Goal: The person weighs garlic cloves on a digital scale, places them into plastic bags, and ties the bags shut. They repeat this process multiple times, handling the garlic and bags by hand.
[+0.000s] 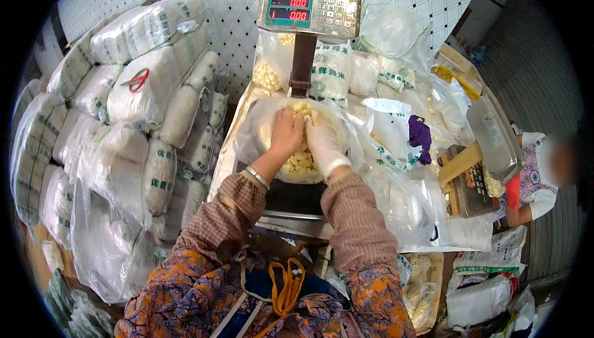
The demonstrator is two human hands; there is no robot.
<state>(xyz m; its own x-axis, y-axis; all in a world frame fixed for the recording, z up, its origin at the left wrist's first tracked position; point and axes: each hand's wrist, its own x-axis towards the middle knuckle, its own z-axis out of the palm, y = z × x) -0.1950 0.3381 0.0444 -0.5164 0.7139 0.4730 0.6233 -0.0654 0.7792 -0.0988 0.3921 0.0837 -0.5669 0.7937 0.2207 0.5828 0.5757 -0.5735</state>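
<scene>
A clear plastic bag [253,136] of peeled garlic cloves [299,164] sits, mouth wide, on the dark platform [297,199] of an electronic price scale. Both hands reach into the mouth of the bag, side by side over the cloves. My left hand [287,131] is bare, with a silver bangle [258,178] at the wrist. Its fingers lie on the cloves at the bag's far side. Close beside it, my right hand [326,145] wears a thin whitish glove, its fingers pointing down among the cloves. Whether either hand grips anything is hidden.
The scale's lit display [310,7] stands on a post behind the bag. Wrapped bundles of printed bags [125,152], red-handled scissors [138,80] on top, rise at left. Filled bags [329,71], a purple cloth [419,139] and a second scale [473,180] occupy the right; a person [531,175] is beyond.
</scene>
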